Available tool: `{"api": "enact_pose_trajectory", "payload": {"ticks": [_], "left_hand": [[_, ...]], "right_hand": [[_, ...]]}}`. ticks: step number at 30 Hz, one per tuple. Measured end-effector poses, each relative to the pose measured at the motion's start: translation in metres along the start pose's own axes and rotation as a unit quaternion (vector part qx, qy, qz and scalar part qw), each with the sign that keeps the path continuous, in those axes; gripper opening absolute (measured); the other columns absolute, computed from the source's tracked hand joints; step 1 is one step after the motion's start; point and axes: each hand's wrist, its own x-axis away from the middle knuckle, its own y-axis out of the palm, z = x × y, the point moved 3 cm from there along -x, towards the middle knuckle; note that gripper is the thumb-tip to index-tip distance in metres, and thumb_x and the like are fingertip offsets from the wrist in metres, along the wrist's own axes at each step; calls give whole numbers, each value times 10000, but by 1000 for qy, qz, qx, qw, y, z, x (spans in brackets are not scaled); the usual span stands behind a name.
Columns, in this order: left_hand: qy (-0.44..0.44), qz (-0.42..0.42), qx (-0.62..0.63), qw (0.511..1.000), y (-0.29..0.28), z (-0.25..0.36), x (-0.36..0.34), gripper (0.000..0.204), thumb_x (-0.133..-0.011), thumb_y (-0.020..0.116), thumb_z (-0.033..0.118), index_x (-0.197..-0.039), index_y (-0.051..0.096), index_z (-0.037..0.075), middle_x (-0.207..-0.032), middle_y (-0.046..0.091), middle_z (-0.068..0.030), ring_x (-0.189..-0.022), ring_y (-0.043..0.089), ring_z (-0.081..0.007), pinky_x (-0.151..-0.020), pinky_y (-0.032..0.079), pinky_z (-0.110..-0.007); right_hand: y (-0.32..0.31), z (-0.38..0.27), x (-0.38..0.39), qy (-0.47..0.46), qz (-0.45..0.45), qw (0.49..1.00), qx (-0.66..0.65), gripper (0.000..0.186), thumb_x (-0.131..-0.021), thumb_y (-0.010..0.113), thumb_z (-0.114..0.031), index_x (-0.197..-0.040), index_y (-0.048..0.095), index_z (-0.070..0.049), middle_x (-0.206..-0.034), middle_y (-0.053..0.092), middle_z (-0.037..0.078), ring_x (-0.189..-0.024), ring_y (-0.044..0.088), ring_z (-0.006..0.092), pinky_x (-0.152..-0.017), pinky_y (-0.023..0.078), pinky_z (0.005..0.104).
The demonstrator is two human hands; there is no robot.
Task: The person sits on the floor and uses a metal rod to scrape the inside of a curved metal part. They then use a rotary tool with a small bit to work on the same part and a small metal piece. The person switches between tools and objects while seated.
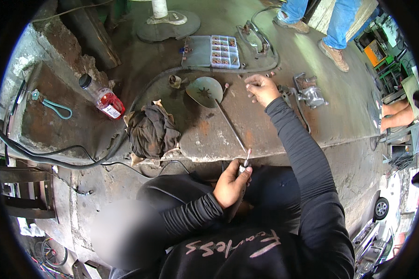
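My left hand (233, 181), near the ledge's front edge, grips a metal torch-like tool (246, 160) with a pale pink nozzle pointing up. Just beyond it, a long thin rod (228, 123) slants from a shallow metal dish (200, 93) with a star-shaped dark mark. My right hand (260, 88) is raised right of the dish, fingers loosely curled and apart, with nothing visible in them. Beside it is a metal assembly (312, 95). A small metal cup (174, 81) stands left of the dish.
A crumpled dark rag (151, 132), a bottle of red liquid (109, 104) and a looped cord (60, 109) lie left. Behind are a compartment box (223, 51), hose (165, 72) and metal stand (167, 28). Another person's legs (333, 32) and someone's bare legs (398, 111) are at right.
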Motion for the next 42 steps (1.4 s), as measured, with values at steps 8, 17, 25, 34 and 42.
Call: {"api": "enact_pose_trajectory", "payload": {"ticks": [8, 17, 25, 34, 42], "left_hand": [[14, 2, 95, 995, 6, -3, -5, 137, -977, 484, 186, -960, 529, 57, -736, 458, 42, -658, 423, -44, -597, 373, -192], [-37, -11, 76, 996, 2, 3, -5, 133, -975, 465, 135, -1009, 547, 36, -778, 481, 22, -709, 442, -63, -630, 372, -204], [-16, -35, 92, 995, 5, 4, -2, 148, -986, 448, 162, -1034, 537, 55, -773, 455, 41, -696, 414, -47, -624, 358, -183], [-25, -19, 96, 995, 3, 3, -2, 166, -976, 454, 139, -1018, 544, 6, -772, 486, 9, -704, 450, -84, -668, 393, -235], [7, -22, 80, 997, 6, 8, -1, 160, -976, 420, 103, -949, 540, 1, -775, 487, -8, -706, 451, -101, -659, 400, -252]], "right_hand": [[11, -13, -51, -18, -3, 998, 56, 151, -830, 611, -91, -967, 625, -30, -781, 605, 29, -566, 543, 97, -485, 440, 265], [69, -47, -68, -129, -84, 965, 211, 221, -785, 653, -166, -963, 647, -37, -880, 661, 142, -816, 634, 220, -738, 488, 328], [95, -43, -71, -132, -92, 930, 331, 178, -786, 627, -75, -960, 642, -39, -810, 651, 107, -758, 631, 209, -705, 503, 318], [6, -91, -20, -215, 6, 977, 6, 149, -837, 618, -96, -978, 652, -61, -828, 614, -10, -695, 546, 81, -643, 450, 229], [-62, -68, 91, -153, 66, 986, 26, 155, -814, 645, -122, -957, 640, -60, -798, 622, 12, -704, 579, 111, -647, 466, 253]]}}
